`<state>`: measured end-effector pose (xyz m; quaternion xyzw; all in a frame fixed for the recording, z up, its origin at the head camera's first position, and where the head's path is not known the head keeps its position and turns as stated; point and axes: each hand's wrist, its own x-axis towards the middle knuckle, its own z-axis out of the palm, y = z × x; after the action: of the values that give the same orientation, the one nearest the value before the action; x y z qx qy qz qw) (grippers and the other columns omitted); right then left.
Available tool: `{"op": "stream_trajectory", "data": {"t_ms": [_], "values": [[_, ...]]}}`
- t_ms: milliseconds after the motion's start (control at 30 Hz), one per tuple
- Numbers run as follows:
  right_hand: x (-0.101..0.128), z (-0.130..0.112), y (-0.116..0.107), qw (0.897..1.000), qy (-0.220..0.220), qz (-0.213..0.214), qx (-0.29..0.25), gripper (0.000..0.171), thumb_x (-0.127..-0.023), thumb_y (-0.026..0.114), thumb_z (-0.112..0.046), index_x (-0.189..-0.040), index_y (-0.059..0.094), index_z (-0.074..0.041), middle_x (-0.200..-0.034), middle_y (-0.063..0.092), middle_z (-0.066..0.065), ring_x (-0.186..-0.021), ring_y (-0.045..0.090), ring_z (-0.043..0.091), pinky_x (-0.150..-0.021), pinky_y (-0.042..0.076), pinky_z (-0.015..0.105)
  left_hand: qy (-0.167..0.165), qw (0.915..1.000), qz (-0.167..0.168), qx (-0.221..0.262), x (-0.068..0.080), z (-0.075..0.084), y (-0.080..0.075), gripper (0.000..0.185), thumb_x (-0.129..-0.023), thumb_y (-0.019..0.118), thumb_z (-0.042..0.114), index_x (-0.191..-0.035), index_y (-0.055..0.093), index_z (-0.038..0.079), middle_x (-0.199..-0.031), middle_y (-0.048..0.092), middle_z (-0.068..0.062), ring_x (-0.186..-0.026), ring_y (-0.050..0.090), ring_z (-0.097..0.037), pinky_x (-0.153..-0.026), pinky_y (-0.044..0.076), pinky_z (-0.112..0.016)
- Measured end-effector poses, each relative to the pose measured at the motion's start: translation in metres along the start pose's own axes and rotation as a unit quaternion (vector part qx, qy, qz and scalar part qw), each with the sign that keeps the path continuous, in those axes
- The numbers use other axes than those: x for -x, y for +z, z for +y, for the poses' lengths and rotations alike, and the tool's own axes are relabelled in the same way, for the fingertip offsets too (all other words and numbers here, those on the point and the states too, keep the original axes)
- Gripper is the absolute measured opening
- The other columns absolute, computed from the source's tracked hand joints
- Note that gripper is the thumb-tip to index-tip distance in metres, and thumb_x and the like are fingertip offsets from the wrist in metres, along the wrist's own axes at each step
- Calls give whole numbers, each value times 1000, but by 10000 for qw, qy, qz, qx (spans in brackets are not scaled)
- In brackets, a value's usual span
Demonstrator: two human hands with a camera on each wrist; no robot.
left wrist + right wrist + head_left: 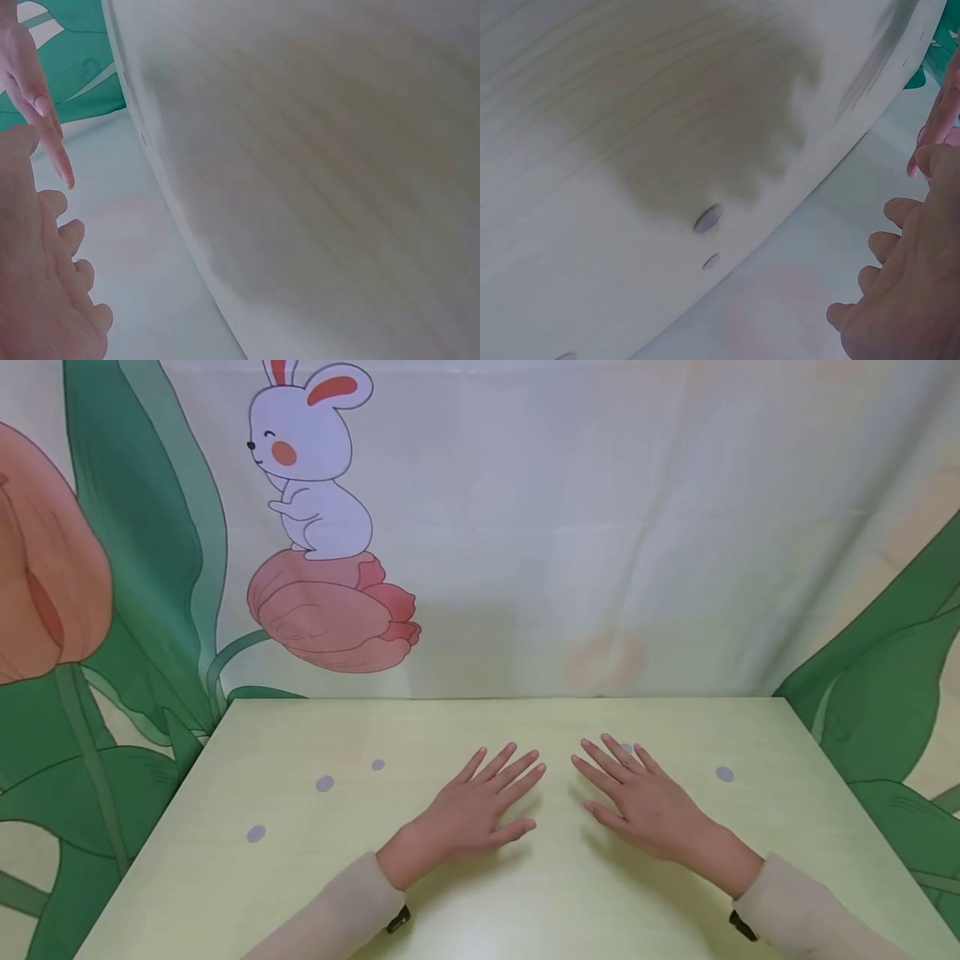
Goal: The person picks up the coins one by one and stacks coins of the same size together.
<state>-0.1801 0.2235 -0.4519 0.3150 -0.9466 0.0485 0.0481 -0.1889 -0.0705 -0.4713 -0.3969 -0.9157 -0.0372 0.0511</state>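
Observation:
My left hand (472,814) is held palm down over the pale yellow table (300,885), fingers spread and nothing in its grasp. Opposite it, my right hand (651,808) is also palm down with fingers spread and holds nothing. A narrow gap separates the two sets of fingertips in the head view. Both hands cast shadows on the wood-grained top, and the wrist views show them raised above it. Near the right fingertips, a grey round spot (627,748) is partly covered by a finger.
More grey spots mark the table, such as one spot (325,783) at left and another spot (724,774) at right. Behind the far edge hangs a cloth (525,527) printed with a rabbit (307,435), tulips and green leaves.

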Motion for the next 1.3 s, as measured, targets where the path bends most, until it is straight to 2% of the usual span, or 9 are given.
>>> {"op": "stream_trajectory", "data": {"t_ms": [167,400,800,1033,1300], "values": [[10,16,-5,9996,242,-85,94,63,-105,51,-45,-159,35,-18,-167,26,7,-155,18,31,-120,17,60,73,10000,36,-29,-8,8,2,70,-106,35,59,-164,16,25,-171,12,5,-157,8,-23,-124,11,-51],[14,32,-13,9991,349,-115,195,62,-104,55,-41,-158,38,-15,-165,28,13,-152,24,35,-118,20,63,185,9997,27,124,-23,23,4,71,-106,34,59,-164,14,26,-171,9,6,-157,5,-21,-124,10,-51],[24,47,-23,9987,416,-155,235,62,-103,56,-41,-157,40,-14,-165,29,15,-151,24,38,-116,22,65,300,9994,97,117,-52,46,-3,69,-106,26,61,-164,12,26,-171,8,8,-157,1,-19,-125,7,-47],[32,54,-26,9982,506,-245,211,63,-103,57,-41,-156,41,-11,-163,31,20,-149,27,43,-114,27,65,285,9992,-87,251,-70,56,-2,69,-106,22,62,-164,9,27,-170,3,10,-156,-3,-17,-125,5,-46],[38,61,-28,9975,636,-261,152,61,-103,57,-37,-154,43,-6,-158,34,27,-145,29,52,-114,29,63,295,9985,-176,419,-79,68,-6,69,-106,22,62,-164,5,28,-170,1,10,-156,-5,-16,-125,4,-45]]}}
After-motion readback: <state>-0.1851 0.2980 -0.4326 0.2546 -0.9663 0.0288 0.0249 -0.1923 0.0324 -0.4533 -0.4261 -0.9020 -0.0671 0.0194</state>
